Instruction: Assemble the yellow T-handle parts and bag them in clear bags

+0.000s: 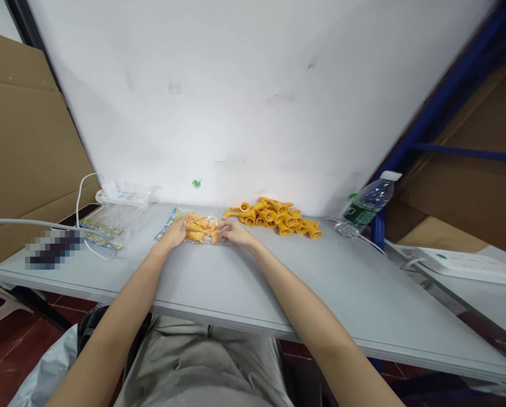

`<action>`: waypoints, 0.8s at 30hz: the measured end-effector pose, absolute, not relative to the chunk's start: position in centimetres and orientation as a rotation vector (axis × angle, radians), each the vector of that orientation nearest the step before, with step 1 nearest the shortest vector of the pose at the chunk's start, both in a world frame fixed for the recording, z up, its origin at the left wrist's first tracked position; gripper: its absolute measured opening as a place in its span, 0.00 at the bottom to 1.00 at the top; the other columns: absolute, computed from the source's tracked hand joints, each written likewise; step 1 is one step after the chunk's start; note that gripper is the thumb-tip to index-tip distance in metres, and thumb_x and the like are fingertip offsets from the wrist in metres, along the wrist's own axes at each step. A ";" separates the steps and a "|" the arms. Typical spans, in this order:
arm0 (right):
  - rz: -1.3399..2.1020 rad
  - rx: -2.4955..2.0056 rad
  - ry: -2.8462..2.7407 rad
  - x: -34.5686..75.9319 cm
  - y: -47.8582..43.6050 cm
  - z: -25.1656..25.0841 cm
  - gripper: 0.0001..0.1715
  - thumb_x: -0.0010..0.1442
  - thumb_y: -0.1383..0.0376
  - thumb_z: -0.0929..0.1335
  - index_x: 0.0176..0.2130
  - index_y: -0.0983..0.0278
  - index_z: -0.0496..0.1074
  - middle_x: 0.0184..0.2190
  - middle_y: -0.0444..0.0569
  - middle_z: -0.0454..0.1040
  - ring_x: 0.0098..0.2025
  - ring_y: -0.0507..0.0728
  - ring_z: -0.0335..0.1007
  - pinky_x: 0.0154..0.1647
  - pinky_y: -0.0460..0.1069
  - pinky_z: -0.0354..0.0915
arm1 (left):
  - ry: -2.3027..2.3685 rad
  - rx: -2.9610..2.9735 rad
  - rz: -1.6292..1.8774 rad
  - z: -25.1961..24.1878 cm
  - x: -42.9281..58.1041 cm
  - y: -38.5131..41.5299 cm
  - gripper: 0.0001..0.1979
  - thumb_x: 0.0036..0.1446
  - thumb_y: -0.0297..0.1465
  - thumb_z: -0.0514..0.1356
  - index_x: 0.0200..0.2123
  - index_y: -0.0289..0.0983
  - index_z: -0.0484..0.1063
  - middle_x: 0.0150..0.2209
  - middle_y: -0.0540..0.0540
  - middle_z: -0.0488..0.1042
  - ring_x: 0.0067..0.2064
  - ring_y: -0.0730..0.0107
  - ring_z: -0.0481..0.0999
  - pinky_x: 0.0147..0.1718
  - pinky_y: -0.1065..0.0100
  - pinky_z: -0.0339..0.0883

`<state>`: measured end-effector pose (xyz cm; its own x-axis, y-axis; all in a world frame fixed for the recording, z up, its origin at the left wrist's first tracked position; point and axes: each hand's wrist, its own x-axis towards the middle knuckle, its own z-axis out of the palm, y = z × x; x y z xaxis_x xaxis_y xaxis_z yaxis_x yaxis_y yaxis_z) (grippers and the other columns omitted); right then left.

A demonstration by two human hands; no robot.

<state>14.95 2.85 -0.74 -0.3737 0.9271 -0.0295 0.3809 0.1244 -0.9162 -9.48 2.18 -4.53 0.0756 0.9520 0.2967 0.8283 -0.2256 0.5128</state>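
A clear plastic bag (200,230) with several orange-yellow pieces inside lies on the grey table (219,277), a colourful printed strip at its left end. My left hand (175,233) is closed on the bag's left part, beside the printed strip. At the right end, my right hand (235,232) pinches the clear plastic with its fingers. Just right of the bag, against the white wall, is a heap of loose yellow horn-shaped pieces (278,216); neither hand touches it.
Flat clear bags with printed strips (103,232) lie at the left, near a white cable (78,198) and a power strip (126,196). A plastic bottle (363,209) leans at the right. Cardboard (28,141) stands at the far left.
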 end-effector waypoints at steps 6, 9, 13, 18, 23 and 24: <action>1.420 -1.155 -1.680 14.6 3.1 -1.1 0.05 0.51 0.70 0.71 0.24 0.65 0.74 0.24 0.47 0.78 0.29 0.53 0.74 0.38 0.48 0.70 | 1.834 2.107 0.885 -4.5 -9.5 2.2 0.28 0.66 0.38 0.39 0.64 0.35 0.60 0.65 0.42 0.62 0.67 0.63 0.58 0.67 0.56 0.48; 1.433 -1.115 -1.726 14.6 3.1 -1.5 0.03 0.51 0.69 0.70 0.25 0.65 0.76 0.28 0.48 0.80 0.36 0.55 0.75 0.41 0.48 0.70 | 1.849 2.115 0.861 -4.5 -9.4 2.1 0.28 0.67 0.38 0.39 0.65 0.37 0.59 0.66 0.45 0.60 0.68 0.64 0.56 0.67 0.57 0.48; 1.432 -1.080 -1.767 14.5 3.2 -2.1 0.05 0.51 0.70 0.69 0.29 0.64 0.77 0.30 0.47 0.80 0.37 0.54 0.75 0.44 0.49 0.68 | 1.899 2.125 0.799 -4.5 -9.5 2.1 0.27 0.67 0.39 0.38 0.65 0.40 0.58 0.67 0.46 0.59 0.69 0.64 0.55 0.67 0.57 0.47; 1.231 -1.103 -1.923 14.2 4.2 -2.2 0.10 0.56 0.70 0.65 0.34 0.65 0.77 0.34 0.48 0.80 0.37 0.53 0.74 0.44 0.49 0.68 | 2.039 2.051 0.737 -4.5 -9.7 2.2 0.27 0.67 0.40 0.40 0.64 0.41 0.61 0.68 0.43 0.56 0.70 0.59 0.50 0.67 0.52 0.45; 0.440 -1.433 -2.032 15.4 6.2 -0.5 0.16 0.60 0.72 0.62 0.43 0.65 0.76 0.44 0.54 0.78 0.45 0.58 0.72 0.48 0.51 0.65 | 2.094 1.987 0.742 -4.7 -10.1 2.4 0.27 0.67 0.41 0.40 0.64 0.43 0.61 0.69 0.43 0.54 0.71 0.57 0.48 0.66 0.49 0.45; 0.323 -1.497 -2.077 15.8 6.6 -0.2 0.17 0.60 0.72 0.62 0.45 0.65 0.76 0.47 0.56 0.76 0.47 0.60 0.71 0.49 0.52 0.64 | 2.088 1.993 0.746 -4.7 -10.1 2.5 0.27 0.67 0.41 0.40 0.64 0.43 0.61 0.68 0.43 0.55 0.70 0.57 0.48 0.66 0.49 0.46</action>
